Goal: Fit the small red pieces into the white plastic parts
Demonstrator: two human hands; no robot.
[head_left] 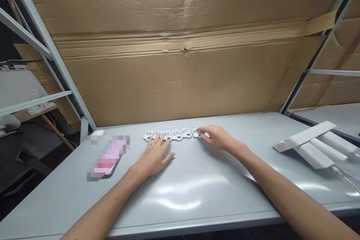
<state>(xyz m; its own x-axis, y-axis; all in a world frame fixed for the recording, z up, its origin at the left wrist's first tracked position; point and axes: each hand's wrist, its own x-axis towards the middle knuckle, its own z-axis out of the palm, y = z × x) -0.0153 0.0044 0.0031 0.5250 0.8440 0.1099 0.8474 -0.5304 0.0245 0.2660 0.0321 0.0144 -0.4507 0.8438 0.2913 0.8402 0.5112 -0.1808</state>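
Observation:
Several small white flat pieces point(176, 135), each with a round hole and small raised bumps, lie in a row along the far part of the table. My left hand point(155, 156) rests with spread fingers, its fingertips on the pieces at the left of the row and the thumb held out to the side. At the row's right end, my right hand point(216, 137) has index finger and thumb closed around the last white piece point(194, 132), partly hiding it. A narrow gap separates that piece from its neighbour.
A pixelated pink phone-like object point(112, 155) lies on the grey table point(180, 202) at left, near a small white rounded object point(98, 132). Long white objects point(315, 146) with a cable lie at right. A cardboard wall point(180, 86) on a metal frame point(60, 60) closes the back.

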